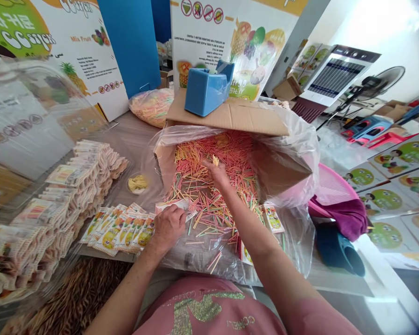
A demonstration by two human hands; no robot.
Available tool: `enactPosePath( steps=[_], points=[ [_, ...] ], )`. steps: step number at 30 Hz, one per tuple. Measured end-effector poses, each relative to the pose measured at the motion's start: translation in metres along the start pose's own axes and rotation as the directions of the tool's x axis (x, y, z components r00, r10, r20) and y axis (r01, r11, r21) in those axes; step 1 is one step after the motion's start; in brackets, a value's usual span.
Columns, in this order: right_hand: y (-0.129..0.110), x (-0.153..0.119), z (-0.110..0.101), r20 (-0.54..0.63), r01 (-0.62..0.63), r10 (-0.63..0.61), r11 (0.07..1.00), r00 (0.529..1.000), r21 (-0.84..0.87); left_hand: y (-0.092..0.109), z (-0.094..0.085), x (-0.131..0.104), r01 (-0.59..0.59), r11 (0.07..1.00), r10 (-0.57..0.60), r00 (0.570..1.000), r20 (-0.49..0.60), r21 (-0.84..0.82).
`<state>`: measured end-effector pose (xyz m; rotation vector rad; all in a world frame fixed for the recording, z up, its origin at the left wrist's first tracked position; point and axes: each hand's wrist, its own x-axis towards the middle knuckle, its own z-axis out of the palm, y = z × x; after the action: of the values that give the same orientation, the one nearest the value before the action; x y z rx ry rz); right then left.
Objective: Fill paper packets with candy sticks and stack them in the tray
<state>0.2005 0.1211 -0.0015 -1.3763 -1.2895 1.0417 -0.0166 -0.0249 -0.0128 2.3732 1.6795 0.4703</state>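
My right hand (pixel 217 173) reaches into an open carton lined with clear plastic, its fingers closed round a small bunch of pale yellow sticks (pixel 215 160). Around it lies a heap of pink, yellow and green sticks (pixel 230 149), spilling onto the table. My left hand (pixel 170 223) is closed on a small white packet (pixel 172 204) at the front left of the heap; its fingertips are partly hidden. Just left of that hand, several flat fruit-printed packets (pixel 120 230) lie overlapping.
Stacked rows of packets (pixel 59 200) fill the left side. A blue tape dispenser (pixel 206 90) stands on the carton's flap (pixel 230 116). A yellow bundle (pixel 137 184) lies left of the carton. At the right are a pink basket (pixel 335 186) with purple cloth and a dark blue container (pixel 338 251).
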Motion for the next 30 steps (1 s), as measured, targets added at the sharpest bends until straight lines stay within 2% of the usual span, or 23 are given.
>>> enactPosePath(
  steps=[2, 4, 7, 9, 11, 13, 16, 18, 20, 23, 26, 28, 30],
  points=[
    [0.000, -0.011, 0.003, 0.078, -0.020, 0.024, 0.998, 0.997, -0.053, -0.003, 0.002, -0.002, -0.027, 0.999, 0.026, 0.999, -0.035, -0.038],
    [0.000, -0.020, 0.006, 0.209, 0.039, 0.009, 0.973, 0.978, -0.226, -0.005, 0.001, -0.003, -0.033, 0.998, 0.031, 0.998, -0.046, -0.062],
    [-0.003, -0.025, 0.011, 0.317, 0.198, -0.029, 0.833, 0.948, -0.517, 0.000, -0.001, -0.002, -0.022, 0.999, 0.022, 1.000, -0.001, -0.031],
    [-0.005, -0.022, 0.015, 0.334, 0.259, -0.061, 0.766, 0.941, -0.589, 0.006, -0.002, -0.004, -0.027, 0.998, 0.025, 0.999, 0.049, 0.048],
    [-0.007, -0.017, 0.017, 0.321, 0.262, -0.088, 0.790, 0.943, -0.554, 0.010, -0.001, -0.005, -0.034, 0.992, 0.025, 0.997, 0.080, 0.121],
    [-0.010, -0.011, 0.017, 0.232, 0.210, -0.114, 0.869, 0.966, -0.448, 0.009, 0.001, -0.005, -0.030, 0.991, 0.022, 0.998, 0.062, 0.132],
    [-0.015, -0.009, 0.012, 0.038, 0.146, -0.141, 0.969, 0.989, -0.200, 0.000, 0.004, -0.003, -0.028, 0.996, 0.033, 0.998, -0.050, 0.083],
    [-0.018, -0.015, 0.010, 0.024, 0.161, -0.159, 0.982, 0.987, -0.098, -0.006, 0.006, -0.003, -0.043, 0.997, 0.050, 0.993, -0.106, 0.068],
    [-0.017, -0.023, 0.010, 0.154, 0.173, -0.151, 0.975, 0.976, -0.141, -0.009, 0.009, -0.006, -0.064, 0.996, 0.069, 0.992, -0.101, 0.060],
    [-0.010, -0.034, 0.016, 0.328, 0.193, -0.046, 0.882, 0.943, -0.431, -0.009, 0.011, -0.013, -0.053, 0.998, 0.055, 0.997, -0.057, 0.036],
    [-0.004, -0.038, 0.024, 0.353, 0.203, 0.033, 0.766, 0.935, -0.610, -0.012, 0.011, -0.015, -0.024, 0.999, 0.022, 0.998, -0.066, -0.022],
    [-0.007, -0.039, 0.024, 0.341, 0.169, 0.057, 0.783, 0.938, -0.598, -0.018, 0.011, -0.011, -0.008, 0.991, -0.005, 0.995, -0.102, -0.131],
    [-0.016, -0.041, 0.020, 0.312, 0.141, 0.035, 0.840, 0.949, -0.525, -0.024, 0.010, -0.004, 0.015, 0.948, -0.065, 0.987, -0.146, -0.318]
  ],
)
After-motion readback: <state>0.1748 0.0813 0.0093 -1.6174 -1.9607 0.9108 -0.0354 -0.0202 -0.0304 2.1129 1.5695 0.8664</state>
